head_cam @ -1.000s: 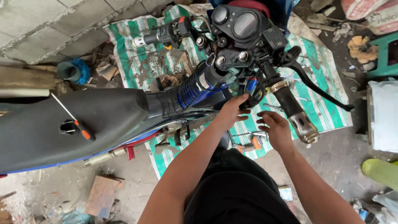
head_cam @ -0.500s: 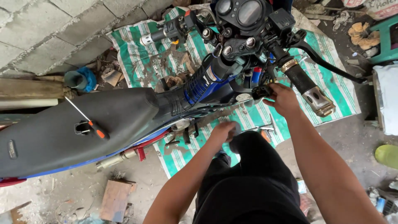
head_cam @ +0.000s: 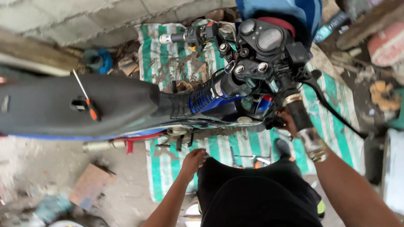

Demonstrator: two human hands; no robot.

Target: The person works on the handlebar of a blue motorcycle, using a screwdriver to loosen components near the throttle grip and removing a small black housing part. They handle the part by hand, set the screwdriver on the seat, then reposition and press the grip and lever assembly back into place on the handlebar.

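- The right hand (head_cam: pixel 289 122) reaches under the black rubber handlebar grip (head_cam: pixel 299 114) of the stripped blue-and-black motorcycle (head_cam: pixel 210 96); whether its fingers are closed cannot be told.
- The left hand (head_cam: pixel 194 160) hangs low over the green-and-white striped mat (head_cam: pixel 168 168), fingers loosely curled, holding nothing.
- The motorcycle stands over the mat, bodywork off and frame bare; reassembly looks unfinished.
- An orange-handled screwdriver (head_cam: pixel 86 97) lies on the black seat (head_cam: pixel 63 105).

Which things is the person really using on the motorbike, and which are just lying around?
In use:
- motorbike
- right handlebar grip, with the right hand beside it
- striped mat, where the left hand reaches down

Lying about:
- screwdriver resting on the seat
- cardboard scrap on the ground
- blue roll by the wall
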